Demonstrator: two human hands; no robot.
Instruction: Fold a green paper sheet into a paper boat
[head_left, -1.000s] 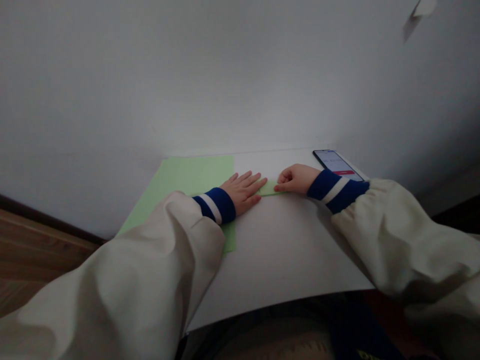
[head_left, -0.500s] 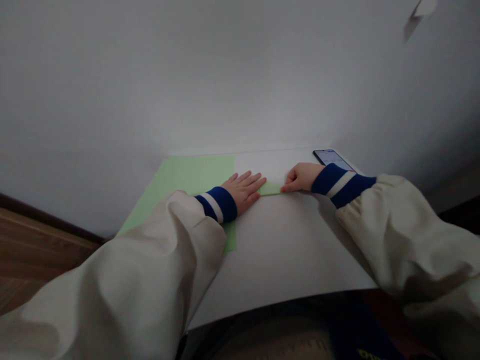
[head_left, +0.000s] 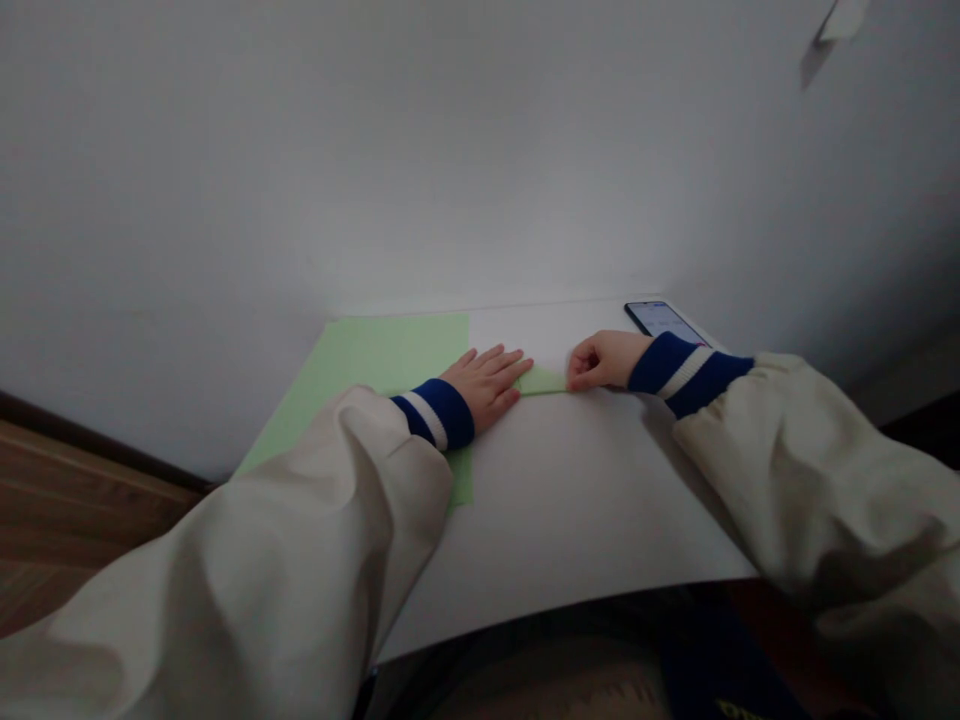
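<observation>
A small folded piece of light green paper (head_left: 541, 380) lies on the white table (head_left: 570, 500) between my hands. My left hand (head_left: 487, 385) rests flat on its left end, fingers stretched out and together. My right hand (head_left: 600, 361) is curled into a loose fist and presses its fingertips on the paper's right tip. A large light green sheet (head_left: 375, 370) lies under my left forearm.
A phone (head_left: 664, 321) with a lit screen lies at the table's far right corner, partly behind my right cuff. A white wall rises directly behind the table. Wooden floor shows at the left.
My right hand slid to the right along the folded paper, away from my left hand. My left hand stayed flat in place.
</observation>
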